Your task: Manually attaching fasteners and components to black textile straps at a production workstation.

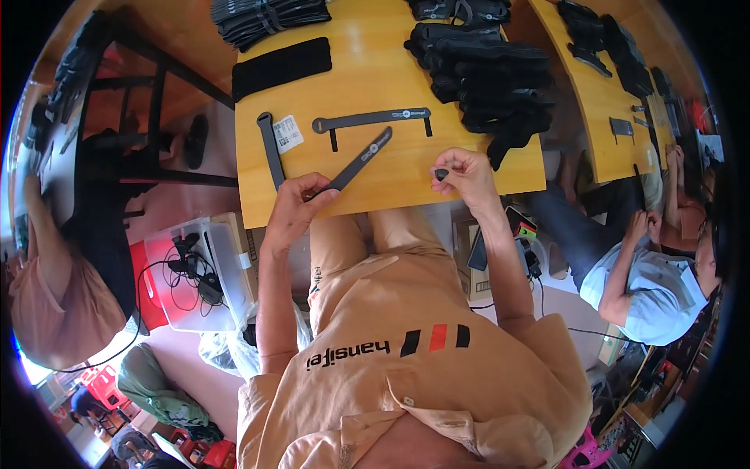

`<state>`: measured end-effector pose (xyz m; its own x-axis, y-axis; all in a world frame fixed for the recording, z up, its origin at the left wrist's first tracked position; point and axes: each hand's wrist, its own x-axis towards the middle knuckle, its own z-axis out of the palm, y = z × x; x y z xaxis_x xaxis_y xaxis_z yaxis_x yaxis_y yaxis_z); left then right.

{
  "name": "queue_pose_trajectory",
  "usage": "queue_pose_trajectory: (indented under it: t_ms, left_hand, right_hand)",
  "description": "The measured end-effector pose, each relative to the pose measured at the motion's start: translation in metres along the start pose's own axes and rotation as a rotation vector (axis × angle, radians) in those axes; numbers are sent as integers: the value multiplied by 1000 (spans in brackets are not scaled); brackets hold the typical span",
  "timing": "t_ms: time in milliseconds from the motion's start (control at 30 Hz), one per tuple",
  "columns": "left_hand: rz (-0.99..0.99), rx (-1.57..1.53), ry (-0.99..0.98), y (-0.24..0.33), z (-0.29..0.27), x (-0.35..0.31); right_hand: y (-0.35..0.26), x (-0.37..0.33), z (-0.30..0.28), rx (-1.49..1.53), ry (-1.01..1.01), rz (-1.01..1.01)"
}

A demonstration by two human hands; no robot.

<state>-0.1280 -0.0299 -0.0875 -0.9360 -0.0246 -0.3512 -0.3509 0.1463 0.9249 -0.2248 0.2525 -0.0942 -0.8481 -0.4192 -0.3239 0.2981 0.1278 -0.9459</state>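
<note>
My left hand (293, 209) is closed around the lower end of a flat dark strap (361, 160) with pale printing. The strap slants up and to the right above the yellow table. Over the table's near edge, my right hand (471, 181) pinches a small dark rounded piece (441, 174) between thumb and fingers; its kind is unclear. A similar strap with a slotted round end (367, 121) lies crosswise beyond both hands, with two short black strips by it. Another dark strap (270, 144) lies at the left, beside a white printed label (289, 134).
A folded black cloth (281, 69) and a bundle of dark straps (269, 22) lie at the far left of the yellow table (383, 187). Black fabric pieces (500, 78) are heaped at the right. A clear plastic bin (195, 273) with cables stands left; people sit on both sides.
</note>
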Motion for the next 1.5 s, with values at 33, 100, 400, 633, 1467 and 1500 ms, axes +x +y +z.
queue_pose_trajectory:
  t_ms: [33,100,400,633,1467,1500]
  left_hand:
    - [9,-14,-25,1,-1,3]
    - [6,-16,-41,10,3,5]
    - [109,202,-101,48,4,0]
    - [153,337,-78,53,2,3]
    - [28,-254,279,-5,1,73]
    - [37,-269,299,-7,2,75]
  right_hand:
    - [1,2,0,1,3,6]
    - [1,5,2,96,46,-115]
    - [-56,5,28,-355,-114,-493]
    - [-45,0,8,54,-325,-149]
    - [16,63,-2,121,302,-118]
    - [17,65,-2,118,305,-122]
